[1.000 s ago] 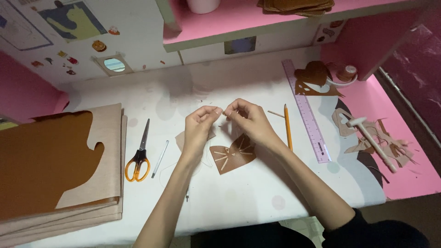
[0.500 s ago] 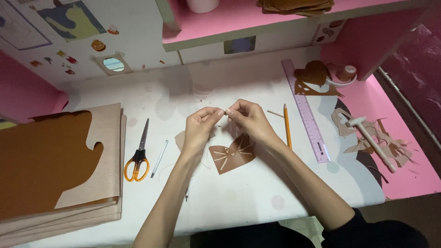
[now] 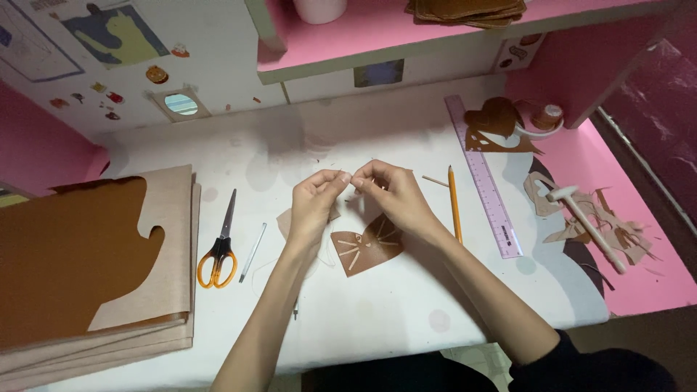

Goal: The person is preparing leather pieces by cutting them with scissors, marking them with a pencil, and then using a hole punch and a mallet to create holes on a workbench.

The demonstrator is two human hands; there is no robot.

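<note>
My left hand (image 3: 314, 205) and right hand (image 3: 392, 194) pinch together on something too small to tell. I judge it best held steady, above the leather heart (image 3: 363, 250).

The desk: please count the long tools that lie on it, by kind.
Scissors with orange handles: 1
Pencil: 1
Ruler: 1
Small mallet: 1
Thin metal rod: 1
Total: 5

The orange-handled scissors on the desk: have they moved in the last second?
No. The scissors lie at the same spot and angle beside the stack of brown sheets, left of the thin metal tool, as before.
</note>
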